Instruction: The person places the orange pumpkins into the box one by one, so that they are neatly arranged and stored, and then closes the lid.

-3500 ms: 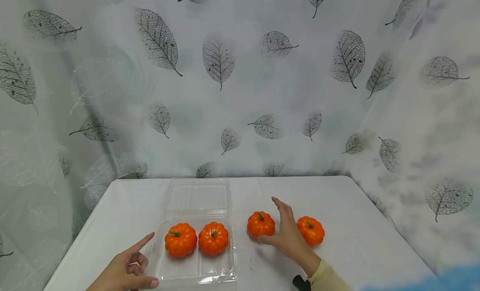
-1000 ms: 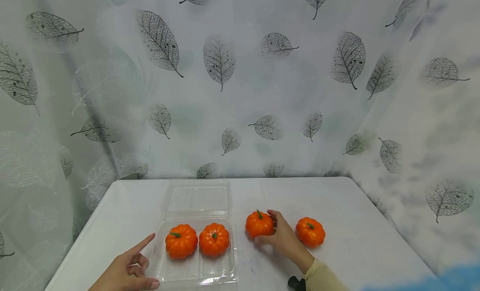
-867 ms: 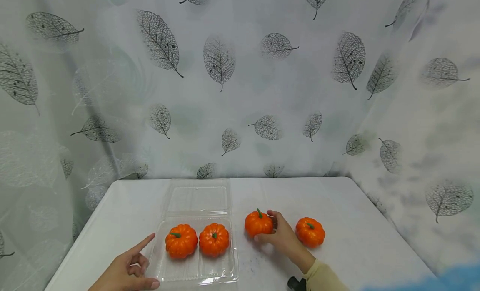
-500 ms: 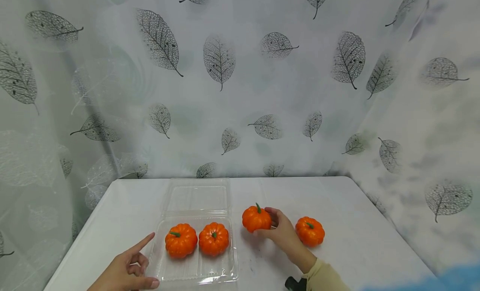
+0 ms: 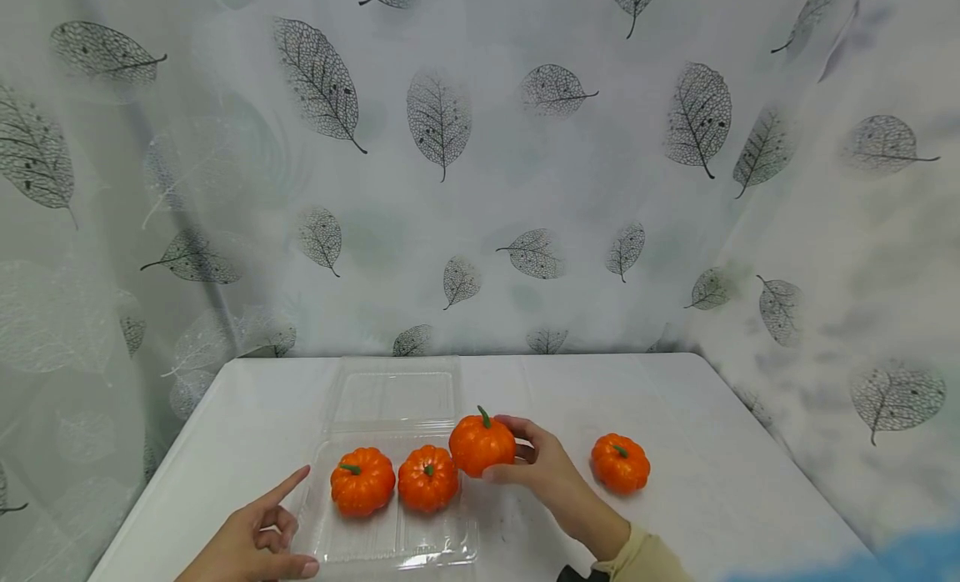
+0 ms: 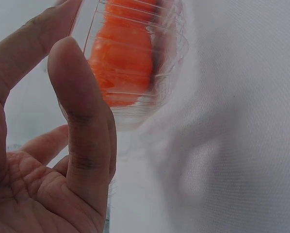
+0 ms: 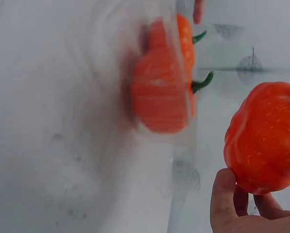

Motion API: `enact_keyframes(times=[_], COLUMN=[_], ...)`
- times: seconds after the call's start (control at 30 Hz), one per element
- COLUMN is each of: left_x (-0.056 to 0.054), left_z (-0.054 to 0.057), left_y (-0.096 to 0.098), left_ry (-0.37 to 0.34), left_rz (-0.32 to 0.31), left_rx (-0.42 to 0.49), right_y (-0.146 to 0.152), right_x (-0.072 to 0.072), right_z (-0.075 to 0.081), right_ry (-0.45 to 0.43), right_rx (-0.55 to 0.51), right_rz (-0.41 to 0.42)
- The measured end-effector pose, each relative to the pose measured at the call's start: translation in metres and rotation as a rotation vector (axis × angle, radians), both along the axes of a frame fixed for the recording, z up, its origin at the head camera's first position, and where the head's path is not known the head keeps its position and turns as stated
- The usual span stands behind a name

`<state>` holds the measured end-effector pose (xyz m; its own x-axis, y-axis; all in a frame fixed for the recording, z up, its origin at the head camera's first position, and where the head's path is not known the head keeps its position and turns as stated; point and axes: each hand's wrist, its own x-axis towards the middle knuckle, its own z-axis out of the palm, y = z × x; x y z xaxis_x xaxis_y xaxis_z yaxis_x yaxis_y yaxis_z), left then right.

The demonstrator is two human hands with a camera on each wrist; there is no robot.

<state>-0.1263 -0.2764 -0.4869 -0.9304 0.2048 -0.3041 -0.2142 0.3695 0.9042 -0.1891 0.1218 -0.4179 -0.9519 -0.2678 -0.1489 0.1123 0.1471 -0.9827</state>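
My right hand (image 5: 551,479) holds a small orange pumpkin (image 5: 482,445) with a green stem, thumb on the near side and fingers behind. This pumpkin is raised over the right edge of a clear plastic clamshell container (image 5: 435,542). In the right wrist view the held pumpkin (image 7: 265,138) hangs clear of the table. Two like pumpkins, a left one (image 5: 362,482) and a right one (image 5: 427,479), sit side by side inside the container. At the container's left side is my left hand (image 5: 251,539), index finger and thumb extended, fingertips at the container's edge (image 6: 130,114).
One more pumpkin (image 5: 620,464) rests on the white table (image 5: 712,515) to the right. The container's lid (image 5: 397,397) lies folded back behind it. A leaf-patterned curtain (image 5: 480,190) hangs behind the table. A black device sits at the right wrist.
My right hand has taken hold of the pumpkin nearest the container, lifted it and carried it left to the container's right edge. The left hand and the other pumpkins stay put.
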Motion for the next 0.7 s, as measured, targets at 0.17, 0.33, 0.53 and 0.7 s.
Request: enact_keyframes(times=[0.17, 0.33, 0.53, 0.7], left_x=[-0.002, -0.004, -0.004, -0.004], left_z=[-0.003, -0.008, -0.009, -0.01], left_y=[-0.001, -0.003, -0.003, -0.004], left_ry=[-0.005, -0.01, -0.006, 0.001], left_rz=[0.01, 0.009, 0.005, 0.004], left_rx=[0.001, 0.005, 0.0, -0.005], right_y=[-0.008, -0.017, -0.025, -0.036], right_x=[0.01, 0.015, 0.019, 0.023], right_z=[0.009, 0.015, 0.02, 0.021], right_ry=[-0.035, -0.089, -0.12, -0.143], right_rx=[-0.076, -0.128, -0.24, -0.288], right_rz=[0.104, 0.162, 0.242, 0.271])
